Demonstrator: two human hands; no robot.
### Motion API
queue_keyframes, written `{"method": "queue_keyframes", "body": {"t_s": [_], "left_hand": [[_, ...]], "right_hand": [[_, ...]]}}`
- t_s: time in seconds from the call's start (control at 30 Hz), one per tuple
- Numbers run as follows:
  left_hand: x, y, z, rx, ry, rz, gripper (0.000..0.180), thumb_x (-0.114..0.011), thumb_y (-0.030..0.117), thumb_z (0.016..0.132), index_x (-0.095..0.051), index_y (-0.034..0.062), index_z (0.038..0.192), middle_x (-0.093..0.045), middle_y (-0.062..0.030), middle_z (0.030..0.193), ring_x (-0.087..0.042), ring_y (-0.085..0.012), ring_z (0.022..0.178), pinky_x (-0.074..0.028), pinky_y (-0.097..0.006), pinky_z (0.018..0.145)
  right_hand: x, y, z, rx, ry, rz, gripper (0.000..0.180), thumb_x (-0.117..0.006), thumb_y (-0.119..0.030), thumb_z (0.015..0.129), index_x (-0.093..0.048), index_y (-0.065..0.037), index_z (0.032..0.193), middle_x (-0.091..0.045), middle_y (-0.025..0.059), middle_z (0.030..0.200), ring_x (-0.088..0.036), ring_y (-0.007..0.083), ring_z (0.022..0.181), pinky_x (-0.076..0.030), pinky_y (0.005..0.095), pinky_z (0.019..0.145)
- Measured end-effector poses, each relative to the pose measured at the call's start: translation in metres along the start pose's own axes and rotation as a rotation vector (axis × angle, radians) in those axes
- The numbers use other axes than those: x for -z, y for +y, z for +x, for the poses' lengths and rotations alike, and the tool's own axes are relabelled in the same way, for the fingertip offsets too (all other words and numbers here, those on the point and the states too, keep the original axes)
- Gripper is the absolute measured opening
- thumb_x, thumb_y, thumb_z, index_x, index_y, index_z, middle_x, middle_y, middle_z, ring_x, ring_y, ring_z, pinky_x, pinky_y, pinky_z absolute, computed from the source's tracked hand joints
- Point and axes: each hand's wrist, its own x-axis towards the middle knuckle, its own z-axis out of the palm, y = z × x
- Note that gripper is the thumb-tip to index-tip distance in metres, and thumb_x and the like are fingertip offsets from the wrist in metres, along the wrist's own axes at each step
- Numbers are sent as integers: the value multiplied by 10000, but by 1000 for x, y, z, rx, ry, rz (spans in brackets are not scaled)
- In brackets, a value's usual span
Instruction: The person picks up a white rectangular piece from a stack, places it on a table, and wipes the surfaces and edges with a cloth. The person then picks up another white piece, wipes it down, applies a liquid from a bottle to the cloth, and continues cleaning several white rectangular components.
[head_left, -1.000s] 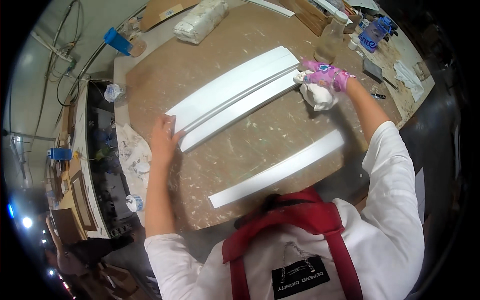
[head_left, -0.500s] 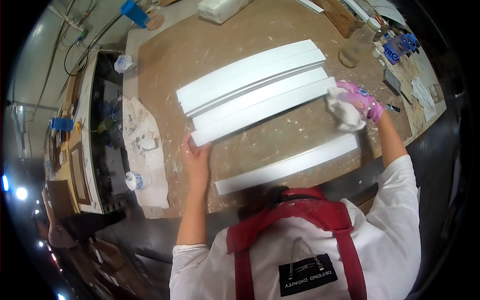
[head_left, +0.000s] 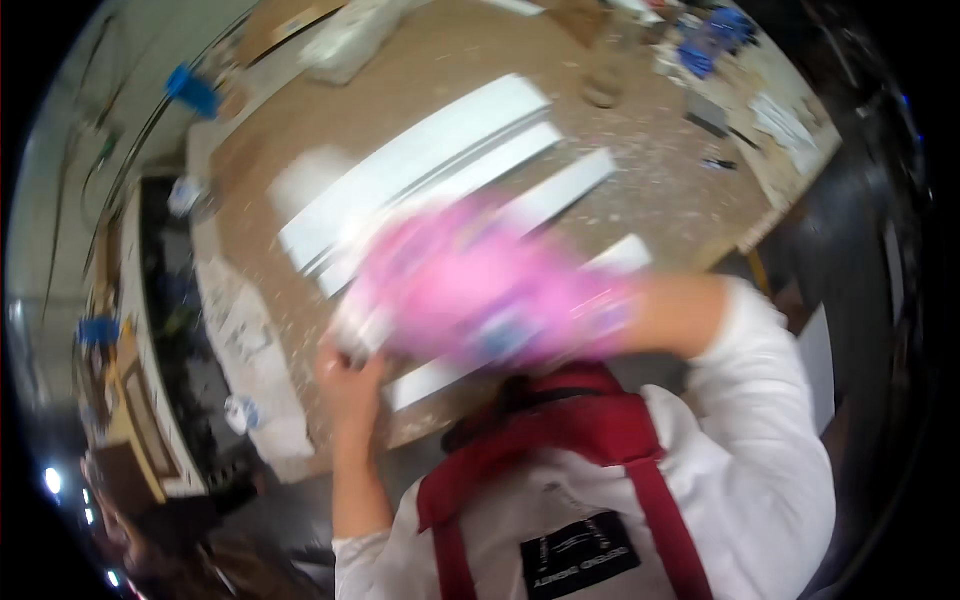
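Your workbench (head_left: 640, 200) carries the white boards (head_left: 420, 170), now at twelve o'clock. Your pink-gloved right hand (head_left: 480, 295) has swept from the boards' three-o'clock end to their near left end, blurred; I cannot tell its grip. Your bare left hand (head_left: 350, 380) presses flat at nine o'clock, steadying them for wiping.

Boards (head_left: 430, 180) apparently side by side on bench (head_left: 650, 190)

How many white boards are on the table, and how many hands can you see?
white boards: 4, as far as the blur shows
hands: 2, the bare left hand and the pink-gloved right hand
Total: 6
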Motion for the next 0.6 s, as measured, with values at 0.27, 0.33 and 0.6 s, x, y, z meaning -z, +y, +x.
{"method": "queue_keyframes", "body": {"t_s": [0.27,0.33,0.6], "left_hand": [[-19,-30,-4,106,-47,-131,481,-675,-44,769,-462,1,1197,-593,-96,1085,-576,-149,986,-459,-256,846],[-20,-55,-3,125,-28,-176,484,-671,-42,773,-456,1,1204,-593,-94,1088,-577,-149,987,-458,-256,851],[11,-105,30,-240,-121,639,462,-772,174,695,-594,-5,1082,-555,-150,1086,-556,-289,947,-458,-346,824]], "right_hand": [[4,116,-87,-587,-124,-481,279,-508,-240,835,-578,-77,1050,-595,154,1088,-579,281,992,-455,372,899],[65,141,-106,-1188,-76,-348,327,-453,-291,911,-559,-48,1101,-578,179,1138,-573,331,1013,-449,364,912],[100,155,-110,-544,-115,-695,272,-501,-223,894,-559,-37,1083,-577,185,1102,-543,345,1049,-441,429,891]]}}
